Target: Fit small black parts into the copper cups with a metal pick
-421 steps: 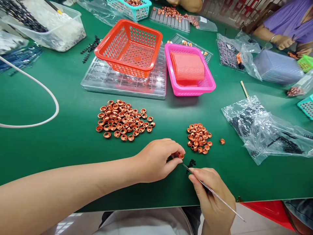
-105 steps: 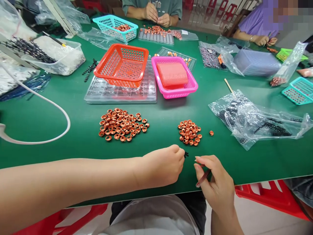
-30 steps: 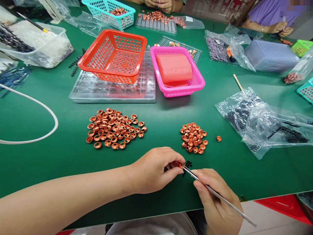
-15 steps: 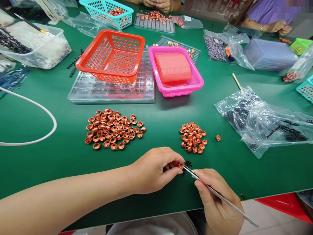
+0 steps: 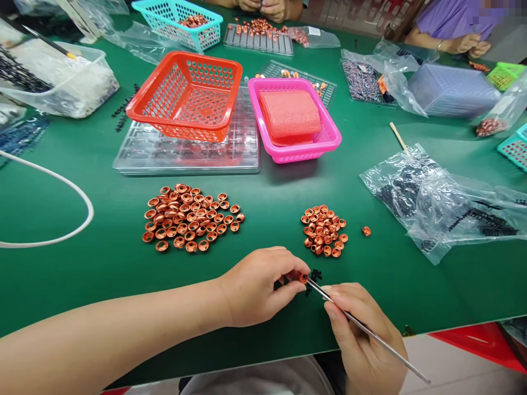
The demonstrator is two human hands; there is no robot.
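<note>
1. While pinching a copper-coloured ring between thumb and forefinger of left hand, holds tweezers in right hand, tips at the ring, contact too small to tell.
2. Crossed by right hand: table edge.
3. Beside the tips, black bits; beyond, small heap of rings and larger heap of rings, green tabletop between.
4. At right, see-through bag containing black pieces.
5. Farther, pink basket with folded reddish sheet; orange basket on see-through trays.
6. Far off, turquoise basket with copper-coloured pieces.

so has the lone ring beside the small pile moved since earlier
No. Judged against the small pile, the ring is in the same spot, off its right side.
</note>
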